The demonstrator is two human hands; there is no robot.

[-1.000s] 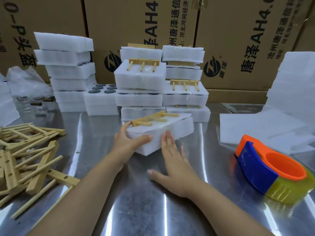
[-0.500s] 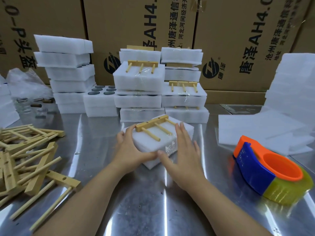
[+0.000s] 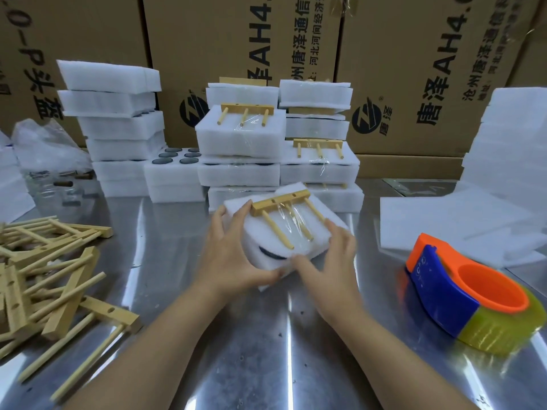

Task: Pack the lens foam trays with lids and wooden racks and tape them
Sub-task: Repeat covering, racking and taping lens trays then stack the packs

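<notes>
A white foam tray pack (image 3: 260, 232) sits tilted at the table's middle, its near edge lifted. A wooden rack (image 3: 285, 216) with three pegs lies on its lid under clear tape. A dark lens edge shows in the gap at the near left side. My left hand (image 3: 233, 253) grips the pack's left side, thumb under the near corner. My right hand (image 3: 331, 261) holds the right side, fingers curled over the edge. The orange and blue tape dispenser (image 3: 470, 294) rests at the right.
Taped foam packs (image 3: 239, 137) are stacked behind. Plain foam trays (image 3: 118, 113) pile up at back left, one open tray (image 3: 174, 167) showing lenses. Loose wooden racks (image 3: 53, 276) lie at left. Foam lids (image 3: 444, 226) sit at right. Cardboard boxes (image 3: 236, 39) line the back.
The pack has turned and tipped up toward me. Both hands moved from its near edge to clasp its left and right sides.
</notes>
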